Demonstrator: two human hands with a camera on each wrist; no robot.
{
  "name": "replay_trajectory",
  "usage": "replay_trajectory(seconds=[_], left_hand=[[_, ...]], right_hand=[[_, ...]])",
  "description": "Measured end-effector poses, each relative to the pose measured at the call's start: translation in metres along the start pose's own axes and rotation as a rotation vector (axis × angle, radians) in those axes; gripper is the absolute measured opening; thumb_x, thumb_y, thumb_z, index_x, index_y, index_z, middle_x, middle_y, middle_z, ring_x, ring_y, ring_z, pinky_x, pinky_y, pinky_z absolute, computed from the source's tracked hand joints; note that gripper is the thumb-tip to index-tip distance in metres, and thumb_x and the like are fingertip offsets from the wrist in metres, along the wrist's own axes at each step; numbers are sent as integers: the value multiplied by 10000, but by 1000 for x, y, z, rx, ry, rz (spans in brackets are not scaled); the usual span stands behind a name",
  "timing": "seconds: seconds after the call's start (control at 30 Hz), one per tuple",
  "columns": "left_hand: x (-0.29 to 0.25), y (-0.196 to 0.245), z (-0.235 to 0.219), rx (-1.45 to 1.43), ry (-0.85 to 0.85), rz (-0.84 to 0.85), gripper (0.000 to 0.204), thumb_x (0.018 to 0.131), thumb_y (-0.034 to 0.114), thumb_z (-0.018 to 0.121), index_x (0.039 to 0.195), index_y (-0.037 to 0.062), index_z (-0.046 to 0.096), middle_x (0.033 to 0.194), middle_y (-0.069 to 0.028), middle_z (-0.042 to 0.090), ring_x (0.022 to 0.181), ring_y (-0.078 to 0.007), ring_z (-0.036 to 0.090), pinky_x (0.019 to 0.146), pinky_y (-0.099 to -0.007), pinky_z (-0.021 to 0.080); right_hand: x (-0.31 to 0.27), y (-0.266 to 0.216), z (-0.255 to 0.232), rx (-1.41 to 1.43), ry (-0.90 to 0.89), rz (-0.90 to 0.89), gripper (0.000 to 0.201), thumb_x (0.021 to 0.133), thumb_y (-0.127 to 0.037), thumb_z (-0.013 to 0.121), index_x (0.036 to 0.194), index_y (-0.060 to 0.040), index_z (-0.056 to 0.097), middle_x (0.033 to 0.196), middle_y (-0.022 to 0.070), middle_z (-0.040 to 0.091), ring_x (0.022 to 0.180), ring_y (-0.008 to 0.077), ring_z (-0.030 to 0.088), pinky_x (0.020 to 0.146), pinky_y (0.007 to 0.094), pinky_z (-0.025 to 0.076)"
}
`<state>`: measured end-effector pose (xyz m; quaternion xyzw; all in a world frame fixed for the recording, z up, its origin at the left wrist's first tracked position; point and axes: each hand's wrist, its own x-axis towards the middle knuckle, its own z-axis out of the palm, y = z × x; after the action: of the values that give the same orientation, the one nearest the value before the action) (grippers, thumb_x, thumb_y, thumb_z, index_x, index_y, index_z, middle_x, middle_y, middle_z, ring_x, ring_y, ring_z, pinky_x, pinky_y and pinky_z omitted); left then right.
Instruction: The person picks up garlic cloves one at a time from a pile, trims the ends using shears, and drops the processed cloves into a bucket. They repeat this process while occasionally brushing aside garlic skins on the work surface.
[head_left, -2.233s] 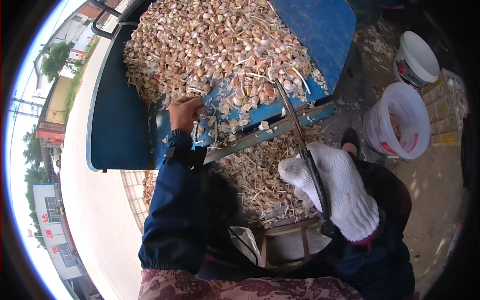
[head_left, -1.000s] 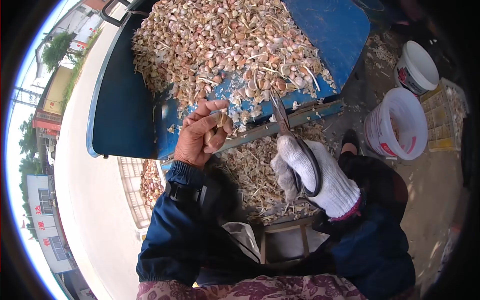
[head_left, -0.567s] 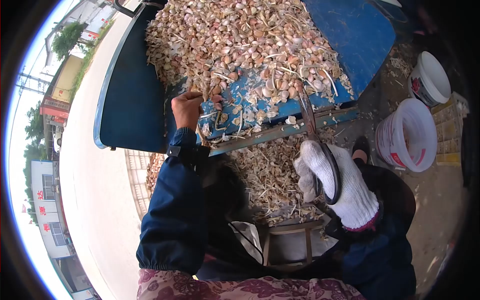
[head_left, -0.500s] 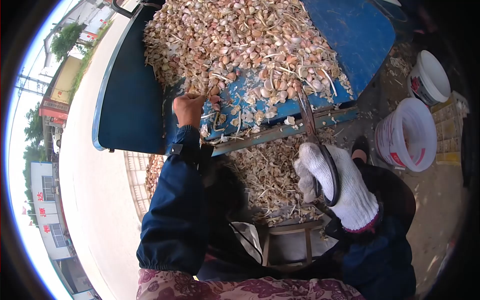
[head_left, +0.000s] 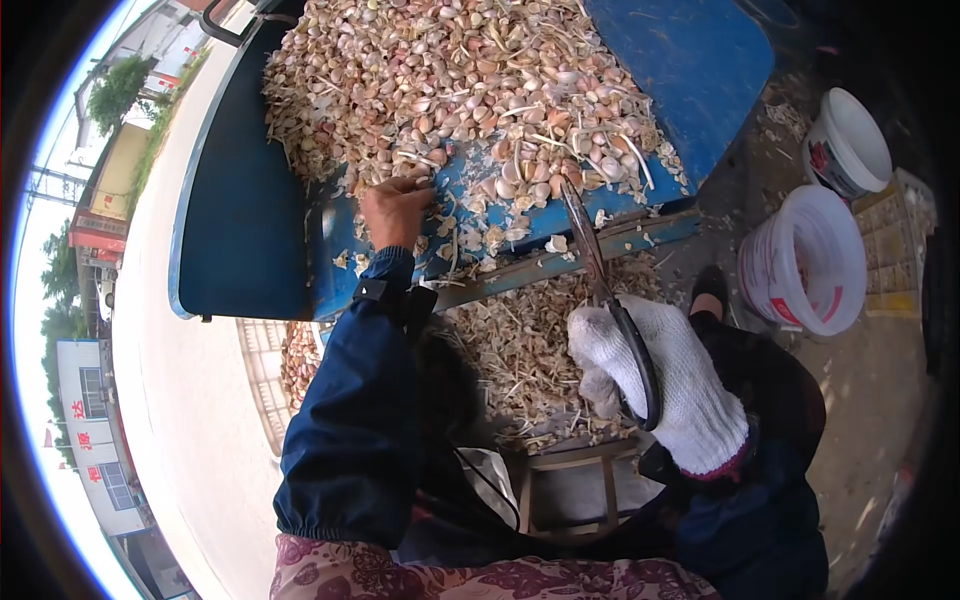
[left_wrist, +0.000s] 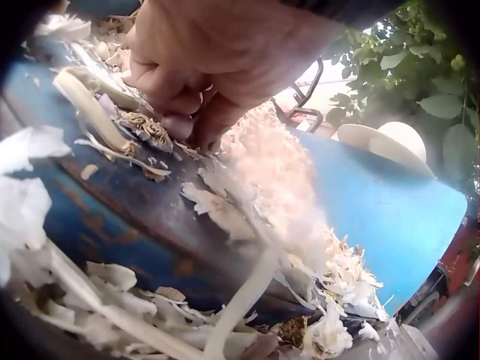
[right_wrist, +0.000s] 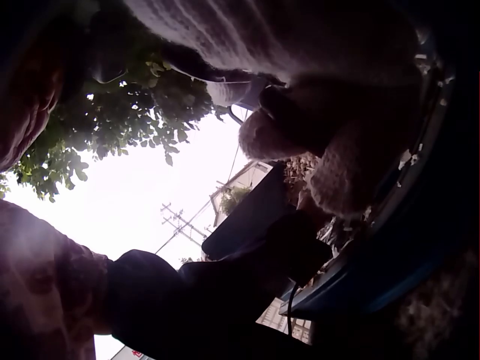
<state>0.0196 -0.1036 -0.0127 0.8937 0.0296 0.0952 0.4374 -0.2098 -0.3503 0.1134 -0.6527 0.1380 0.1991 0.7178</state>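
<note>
"state of hands?"

"left hand (head_left: 395, 212): at 11 o'clock, fingers curled, tips at a clove (left_wrist: 178, 125); i cannot tell whether they pinch it. right hand (head_left: 680, 375): gloved, fingers wrapped round the shears (head_left: 603, 285), which point to 11."

"clove: location, handling?"

"near edge of the pile (head_left: 450, 80), which lies at 12. i judge it light and firm, its skin papery, slippery. take it mid-body, by both sides."

The left hand (head_left: 397, 208), raised above the front edge a second ago, is down at the garlic pile (head_left: 440, 90) — and closer to the scissors (head_left: 590, 250) than half a second ago, its fingertips on a clove (left_wrist: 178, 126).
</note>
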Motion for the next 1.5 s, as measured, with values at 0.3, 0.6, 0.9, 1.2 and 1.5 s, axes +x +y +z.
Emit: replay_trajectory(seconds=[0.3, 0.6, 0.9, 1.2, 1.5], left_hand=[[3, 11, 5, -59, -64, 9, 167, 744, 97, 729, 862, -23, 730, 577, -77, 637, 440, -105, 555, 447, -269, 436], [12, 13, 17, 307, -124, 588, 192, 743, 19, 602, 876, 73, 730, 830, -132, 649, 766, -324, 640, 685, -386, 501], [10, 16, 5, 247, -160, 694, 245, 730, -26, 595, 945, 12, 706, 781, -110, 668, 652, -244, 634, 590, -334, 497], [-76, 100, -54, -706, -701, -195, 314, 743, -16, 644, 1044, -102, 617, 813, -67, 628, 501, -42, 454, 421, -169, 291], [-109, 126, -65, -643, -646, -38, 287, 715, 12, 665, 986, -82, 657, 655, -9, 559, 471, -44, 397, 437, -193, 271]], right_hand=[[-2, -1, -3, -141, 24, -73, 536, 914, -491, 581, 608, -54, 535, 465, 10, 404, 452, 110, 409, 436, 298, 321], [0, 6, -9, -243, 24, -126, 555, 915, -516, 552, 619, -47, 568, 459, 60, 446, 442, 164, 466, 441, 340, 357], [-1, 1, -9, -350, 59, -125, 432, 860, -428, 676, 757, -13, 614, 545, 77, 534, 488, 159, 537, 471, 315, 416], [5, 13, 6, -1131, 278, -481, 622, 747, -658, 633, 698, -42, 562, 548, 119, 570, 496, 280, 597, 454, 382, 448], [2, 16, 10, -1179, 308, -543, 629, 737, -649, 645, 661, -38, 517, 522, 160, 552, 487, 330, 594, 474, 422, 452]])
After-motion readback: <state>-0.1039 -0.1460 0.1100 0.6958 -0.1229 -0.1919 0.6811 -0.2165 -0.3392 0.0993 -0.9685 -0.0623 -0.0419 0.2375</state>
